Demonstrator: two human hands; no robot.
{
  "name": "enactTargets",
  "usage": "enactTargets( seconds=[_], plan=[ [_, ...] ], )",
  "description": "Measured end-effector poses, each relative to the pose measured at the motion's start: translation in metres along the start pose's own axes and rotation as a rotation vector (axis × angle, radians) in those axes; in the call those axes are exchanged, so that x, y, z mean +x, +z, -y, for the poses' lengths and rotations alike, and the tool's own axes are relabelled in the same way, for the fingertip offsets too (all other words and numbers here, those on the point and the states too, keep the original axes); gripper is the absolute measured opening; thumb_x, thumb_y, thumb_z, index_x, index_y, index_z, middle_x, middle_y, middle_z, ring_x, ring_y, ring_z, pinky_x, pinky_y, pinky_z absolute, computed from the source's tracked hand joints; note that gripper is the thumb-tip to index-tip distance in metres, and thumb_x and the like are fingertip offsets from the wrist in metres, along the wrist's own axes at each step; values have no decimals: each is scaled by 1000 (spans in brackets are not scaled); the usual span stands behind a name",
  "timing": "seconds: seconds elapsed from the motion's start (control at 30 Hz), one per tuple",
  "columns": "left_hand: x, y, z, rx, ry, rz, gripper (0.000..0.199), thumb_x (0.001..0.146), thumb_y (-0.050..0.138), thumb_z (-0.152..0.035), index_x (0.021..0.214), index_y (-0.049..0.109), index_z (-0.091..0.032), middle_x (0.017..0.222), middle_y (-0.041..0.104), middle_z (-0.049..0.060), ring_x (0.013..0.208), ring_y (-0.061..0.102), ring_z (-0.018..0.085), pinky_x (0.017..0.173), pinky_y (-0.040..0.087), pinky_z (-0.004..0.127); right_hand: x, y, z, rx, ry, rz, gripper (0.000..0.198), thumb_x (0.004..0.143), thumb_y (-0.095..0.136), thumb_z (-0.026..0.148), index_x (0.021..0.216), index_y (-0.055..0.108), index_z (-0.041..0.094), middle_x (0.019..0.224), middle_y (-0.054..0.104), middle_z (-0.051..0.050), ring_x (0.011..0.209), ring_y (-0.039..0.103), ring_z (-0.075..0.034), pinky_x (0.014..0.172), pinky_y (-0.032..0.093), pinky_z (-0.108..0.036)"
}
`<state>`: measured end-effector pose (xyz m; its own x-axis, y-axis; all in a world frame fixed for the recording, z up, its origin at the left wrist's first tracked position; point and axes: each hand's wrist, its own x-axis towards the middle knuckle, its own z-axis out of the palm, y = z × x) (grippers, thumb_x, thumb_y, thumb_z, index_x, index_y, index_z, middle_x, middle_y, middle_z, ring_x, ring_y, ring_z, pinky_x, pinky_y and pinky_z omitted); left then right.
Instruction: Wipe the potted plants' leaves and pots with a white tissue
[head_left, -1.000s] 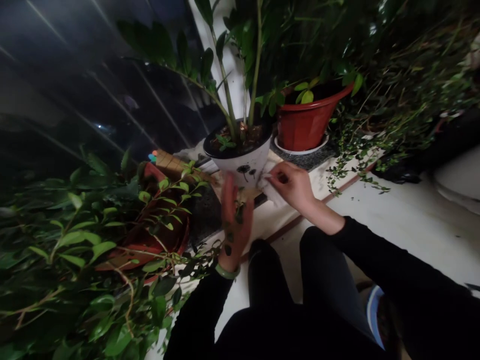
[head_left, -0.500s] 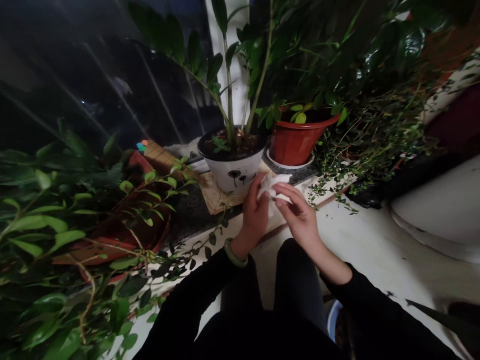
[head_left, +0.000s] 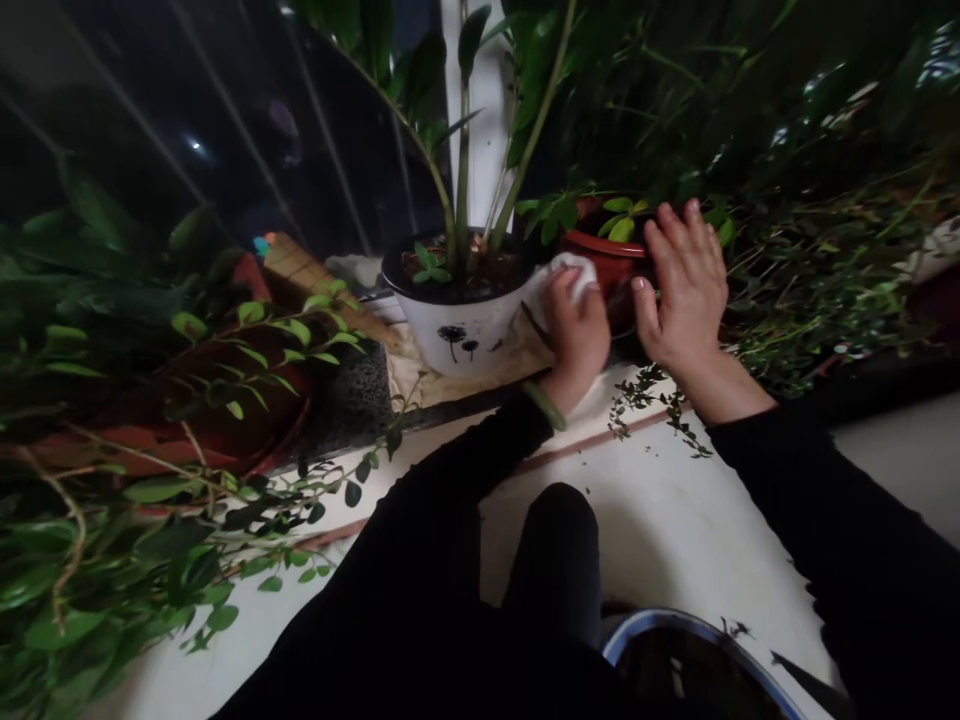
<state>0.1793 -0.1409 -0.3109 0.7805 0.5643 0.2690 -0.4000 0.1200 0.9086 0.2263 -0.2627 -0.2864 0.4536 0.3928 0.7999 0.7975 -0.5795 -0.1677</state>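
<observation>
My left hand, with a green bangle at its wrist, is closed on a crumpled white tissue. It holds the tissue against or very near the left side of the red-brown plant pot; exact contact is hidden. On the pot's right side lies my right hand, its fingers stretched out and nothing in it. Just left of my left hand stands a white pot with a black rim and dark dandelion prints, holding a tall green plant.
Leafy branches spread from a reddish planter at left. Trailing vines hang at right. A dark window stands behind the stone sill. A blue-rimmed pot sits on the floor by my legs.
Both hands have moved from in front of the white pot to the red-brown pot. My right hand has left the tissue and opened flat; the left keeps it. The view has shifted slightly.
</observation>
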Motion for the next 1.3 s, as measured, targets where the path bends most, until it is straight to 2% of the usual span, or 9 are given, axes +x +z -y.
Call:
enactTargets(
  seconds=[0.1, 0.17, 0.37, 0.47, 0.6, 0.77, 1.03, 1.13, 1.3],
  plan=[
    [-18, 18, 15, 141, 163, 127, 77, 111, 55, -54, 174, 35, -16, 193, 18, 17, 183, 12, 31, 150, 18, 46, 3, 15, -16, -82, -46, -55, 64, 109, 37, 37, 166, 54, 14, 176, 54, -20, 172, 41, -31, 141, 28, -61],
    [-21, 24, 24, 196, 211, 183, 83, 111, 49, -59, 180, 24, -18, 195, 9, 13, 184, 2, 30, 151, 9, 47, 3, 21, -22, -138, -66, -78, 63, 108, 33, 34, 160, 60, 14, 170, 61, -20, 165, 52, -28, 139, 33, -55],
    [20, 18, 62, 176, 140, 94, 80, 113, 40, -66, 181, 22, -28, 195, 16, 8, 183, -2, 32, 150, 5, 57, 9, 26, -26, -123, -238, -191, 59, 107, 36, 38, 149, 70, 14, 154, 75, -18, 148, 68, -28, 127, 47, -48],
    [12, 11, 76, 207, 93, 128, 82, 110, 43, -75, 176, 35, -28, 193, 24, 10, 183, 0, 36, 149, 2, 61, 10, 29, -26, -117, -210, -190, 57, 103, 39, 33, 148, 71, 16, 153, 76, -17, 147, 69, -30, 127, 48, -51],
    [-8, 12, 65, 154, 119, 182, 88, 105, 53, -77, 177, 38, -28, 191, 29, 12, 182, 6, 37, 150, 8, 59, 10, 31, -26, -125, -126, -166, 58, 99, 40, 29, 146, 72, 19, 154, 76, -16, 149, 68, -31, 128, 47, -55],
    [25, 21, 40, 107, 180, 64, 86, 111, 52, -61, 183, 24, -24, 193, 23, 11, 183, 4, 33, 150, 8, 50, 10, 26, -25, -111, -229, -218, 54, 101, 45, 31, 145, 74, 16, 149, 79, -16, 143, 72, -29, 124, 52, -49],
    [26, 17, 73, 113, -39, 94, 98, 105, 62, -72, 180, 30, -18, 193, 16, 20, 181, 0, 39, 149, 5, 59, 9, 28, -25, -97, -251, -259, 58, 96, 46, 27, 145, 74, 16, 147, 79, -17, 143, 72, -31, 123, 53, -51],
    [54, 22, 65, 63, -107, 70, 96, 109, 48, -79, 179, 32, -15, 192, 18, 22, 181, 3, 40, 148, 2, 59, 8, 28, -26, -72, -255, -253, 58, 96, 45, 27, 146, 74, 17, 147, 79, -17, 143, 72, -32, 123, 52, -54],
    [101, 24, 56, -96, 44, 65, 85, 111, 39, -81, 175, 45, -26, 191, 30, 7, 181, 15, 39, 149, 11, 53, 8, 27, -26, -95, -255, -246, 61, 92, 46, 27, 147, 72, 19, 149, 78, -16, 144, 72, -33, 123, 52, -54]
  ],
)
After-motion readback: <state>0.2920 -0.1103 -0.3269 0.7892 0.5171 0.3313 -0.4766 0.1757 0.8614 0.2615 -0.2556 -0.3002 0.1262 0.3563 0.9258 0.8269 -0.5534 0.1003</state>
